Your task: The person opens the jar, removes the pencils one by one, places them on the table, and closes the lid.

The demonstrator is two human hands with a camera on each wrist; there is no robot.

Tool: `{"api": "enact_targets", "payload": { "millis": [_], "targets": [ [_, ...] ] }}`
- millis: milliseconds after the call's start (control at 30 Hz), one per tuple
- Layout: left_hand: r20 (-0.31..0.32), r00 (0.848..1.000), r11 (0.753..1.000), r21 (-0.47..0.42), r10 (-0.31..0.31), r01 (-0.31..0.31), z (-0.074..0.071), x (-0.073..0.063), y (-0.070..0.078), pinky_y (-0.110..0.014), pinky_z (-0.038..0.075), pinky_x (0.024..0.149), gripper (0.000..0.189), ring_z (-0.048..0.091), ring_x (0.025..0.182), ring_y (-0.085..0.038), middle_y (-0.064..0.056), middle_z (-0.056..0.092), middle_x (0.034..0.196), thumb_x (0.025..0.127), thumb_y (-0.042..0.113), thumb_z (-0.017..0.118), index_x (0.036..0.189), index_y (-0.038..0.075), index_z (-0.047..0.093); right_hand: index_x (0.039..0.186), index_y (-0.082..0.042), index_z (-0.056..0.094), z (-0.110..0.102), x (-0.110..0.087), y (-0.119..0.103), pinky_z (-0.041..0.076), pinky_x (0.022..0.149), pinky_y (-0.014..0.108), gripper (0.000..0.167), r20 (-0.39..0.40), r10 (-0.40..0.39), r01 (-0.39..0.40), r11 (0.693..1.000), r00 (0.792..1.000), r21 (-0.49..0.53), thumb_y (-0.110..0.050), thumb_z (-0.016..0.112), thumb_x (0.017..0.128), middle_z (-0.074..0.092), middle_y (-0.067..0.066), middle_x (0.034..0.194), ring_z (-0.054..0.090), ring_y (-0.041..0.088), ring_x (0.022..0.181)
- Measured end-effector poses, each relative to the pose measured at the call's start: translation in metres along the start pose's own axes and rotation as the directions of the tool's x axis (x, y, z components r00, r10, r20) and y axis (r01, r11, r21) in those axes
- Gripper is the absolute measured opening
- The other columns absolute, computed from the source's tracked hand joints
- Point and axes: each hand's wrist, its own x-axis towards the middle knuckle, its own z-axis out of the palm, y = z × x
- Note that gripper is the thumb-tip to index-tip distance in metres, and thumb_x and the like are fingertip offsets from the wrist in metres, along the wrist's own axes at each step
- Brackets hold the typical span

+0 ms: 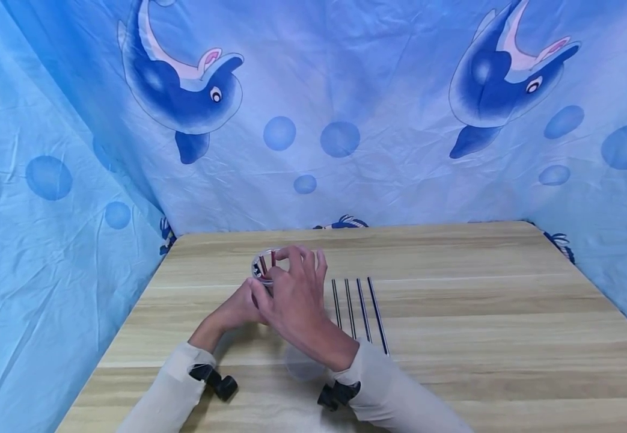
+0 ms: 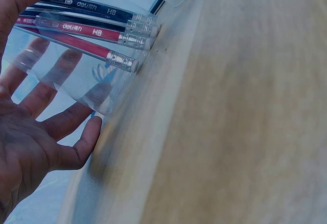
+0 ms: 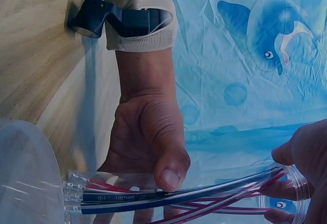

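My left hand [image 1: 243, 305] holds a clear plastic pencil tub [image 2: 76, 89], thumb on one side and fingers round the other. Inside lean red pencils [image 2: 92, 31] and dark blue pencils [image 2: 87, 4] marked HB, their eraser ends at the bottom. At the tub's mouth is my right hand [image 1: 298, 294], its fingers bent over the rim beside the pencil ends. I cannot tell whether they pinch a pencil. A translucent round lid [image 1: 303, 364] lies on the table below my right wrist.
Several dark and blue pencils [image 1: 363, 310] lie in a spaced row on the wooden table [image 1: 481, 337], right of my right hand. A blue dolphin-printed cloth [image 1: 313, 90] hangs behind the table and along both sides.
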Motion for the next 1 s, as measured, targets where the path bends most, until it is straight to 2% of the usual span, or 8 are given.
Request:
{"api": "enact_targets", "payload": {
  "millis": [400,567,667,900,1000],
  "targets": [
    [0.012,1.000,1.000,0.016,-0.019,0.019,-0.0002,-0.0011,-0.0018,-0.028,0.051,0.089,0.070,0.060,0.103,-0.020,-0.010,0.063,0.117,0.072,0.008,0.085,0.132,0.000,0.049,0.083,-0.012,0.077,0.0025,-0.0016,0.0018,0.024,0.109,0.062,0.026,-0.123,-0.054,0.063,0.996,0.991,0.067,-0.036,0.070,0.089,0.061,0.008,0.117,0.048,0.032,0.115],
    [0.031,0.999,1.000,0.022,0.021,-0.022,0.0001,0.0017,-0.0041,-0.029,0.053,0.082,0.047,0.063,0.093,-0.018,-0.004,0.070,0.103,0.071,0.006,0.086,0.112,0.002,0.065,0.090,-0.012,0.076,0.0014,-0.0020,0.0022,0.027,0.107,0.058,0.020,-0.168,-0.064,0.083,0.990,0.984,0.111,-0.032,0.076,0.085,0.061,0.007,0.114,0.050,0.029,0.111],
    [0.041,0.999,1.000,0.011,0.028,-0.029,0.0001,0.0027,-0.0070,-0.030,0.054,0.078,0.033,0.063,0.087,-0.017,-0.001,0.071,0.096,0.071,0.005,0.086,0.100,0.002,0.069,0.092,-0.012,0.075,0.0003,-0.0023,0.0028,0.029,0.106,0.055,0.017,-0.177,-0.062,0.090,0.984,0.982,0.155,-0.026,0.077,0.083,0.060,0.007,0.114,0.050,0.028,0.109],
    [0.006,1.000,0.999,0.034,-0.021,0.021,-0.0026,-0.0003,-0.0081,-0.029,0.053,0.082,0.046,0.062,0.093,-0.017,-0.004,0.068,0.105,0.072,0.008,0.086,0.113,0.007,0.064,0.091,-0.011,0.075,-0.0039,0.0001,0.0030,0.032,0.103,0.048,0.010,-0.170,-0.031,0.076,0.962,0.985,0.261,-0.015,0.073,0.082,0.061,0.006,0.113,0.051,0.025,0.106],
    [0.006,1.000,0.999,0.042,-0.018,0.018,-0.0024,-0.0004,-0.0070,-0.030,0.052,0.083,0.044,0.062,0.093,-0.018,-0.005,0.067,0.104,0.072,0.009,0.085,0.110,0.006,0.064,0.092,-0.012,0.074,-0.0058,0.0001,0.0025,0.034,0.101,0.048,0.011,-0.152,-0.007,0.054,0.951,0.988,0.305,-0.012,0.073,0.080,0.060,0.006,0.114,0.051,0.024,0.107]
  ]
}}
